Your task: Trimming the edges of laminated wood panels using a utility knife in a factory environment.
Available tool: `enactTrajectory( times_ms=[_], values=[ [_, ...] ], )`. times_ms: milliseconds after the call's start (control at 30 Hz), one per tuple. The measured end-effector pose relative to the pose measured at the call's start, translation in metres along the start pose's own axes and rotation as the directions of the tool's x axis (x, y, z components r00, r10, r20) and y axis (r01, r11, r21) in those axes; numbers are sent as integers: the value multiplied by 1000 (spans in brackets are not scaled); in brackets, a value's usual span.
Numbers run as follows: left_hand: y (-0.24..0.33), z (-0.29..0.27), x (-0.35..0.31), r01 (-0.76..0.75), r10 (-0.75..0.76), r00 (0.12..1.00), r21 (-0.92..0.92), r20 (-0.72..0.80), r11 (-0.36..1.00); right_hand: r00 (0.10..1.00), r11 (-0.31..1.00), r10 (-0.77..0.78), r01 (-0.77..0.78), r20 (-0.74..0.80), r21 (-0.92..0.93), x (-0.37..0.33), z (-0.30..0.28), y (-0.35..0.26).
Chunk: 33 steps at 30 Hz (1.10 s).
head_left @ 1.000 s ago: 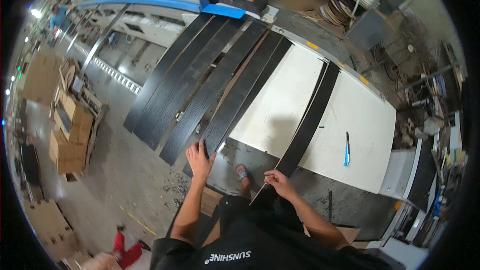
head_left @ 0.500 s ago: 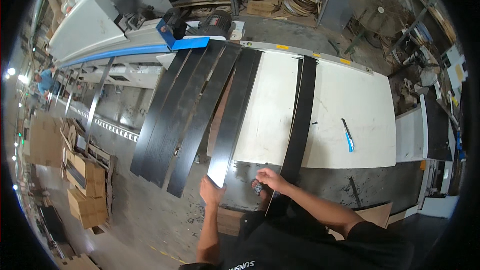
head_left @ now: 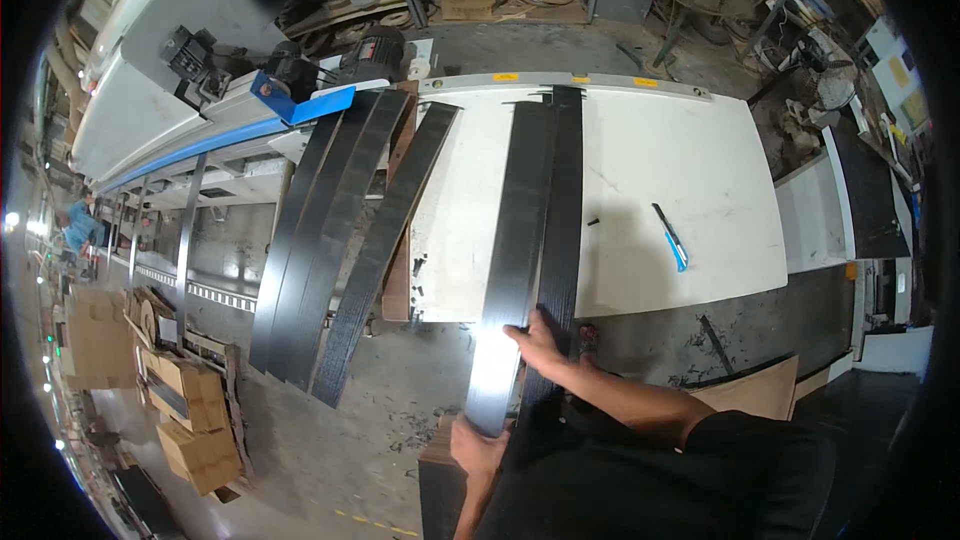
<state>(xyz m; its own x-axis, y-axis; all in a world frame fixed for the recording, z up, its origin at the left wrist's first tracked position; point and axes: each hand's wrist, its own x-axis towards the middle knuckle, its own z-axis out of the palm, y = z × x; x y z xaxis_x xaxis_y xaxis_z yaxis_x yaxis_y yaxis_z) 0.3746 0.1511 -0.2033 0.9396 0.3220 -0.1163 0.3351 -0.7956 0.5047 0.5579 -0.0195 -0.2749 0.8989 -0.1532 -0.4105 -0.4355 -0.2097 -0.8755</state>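
A long black board (head_left: 512, 220) lies lengthwise over the white tabletop (head_left: 680, 180), its near end jutting past the front edge. At that near end, my left hand (head_left: 478, 447) is closed on the board. My right hand (head_left: 538, 345) grips the same board by its right edge, thumb on top. Close along its right side lies another black board (head_left: 562, 200), with a narrow gap showing toward the near end. Further left, a slanting black board (head_left: 385, 250) lies apart from several overlapping black boards (head_left: 310, 240).
A blue utility knife (head_left: 675, 245) lies on the tabletop's right part. A metal rail (head_left: 560, 81) runs along the far edge. At the far left stands a machine with a motor (head_left: 372, 52) and blue bracket (head_left: 300, 105). Cardboard boxes (head_left: 195, 420) sit on the floor at left.
The held board has moved right, away from the left boards and up beside the other board. My left hand travelled with it; my right hand has taken hold of its edge.
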Motion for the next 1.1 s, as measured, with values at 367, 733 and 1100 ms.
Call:
enactTrajectory(
  times_ms=[367,733,1100],
  values=[
    [79,89,18,-60,56,992,32,111,998,866,769,-433,210,-251,-603,67,-101,17],
    [-151,-29,224,45,123,943,486,-308,873,831,804,-538,458,-138,-380,60,-130,-60],
    [-181,-56,267,88,6,988,589,-155,804,487,609,-779,439,394,661,-106,-254,-376]
  ],
)
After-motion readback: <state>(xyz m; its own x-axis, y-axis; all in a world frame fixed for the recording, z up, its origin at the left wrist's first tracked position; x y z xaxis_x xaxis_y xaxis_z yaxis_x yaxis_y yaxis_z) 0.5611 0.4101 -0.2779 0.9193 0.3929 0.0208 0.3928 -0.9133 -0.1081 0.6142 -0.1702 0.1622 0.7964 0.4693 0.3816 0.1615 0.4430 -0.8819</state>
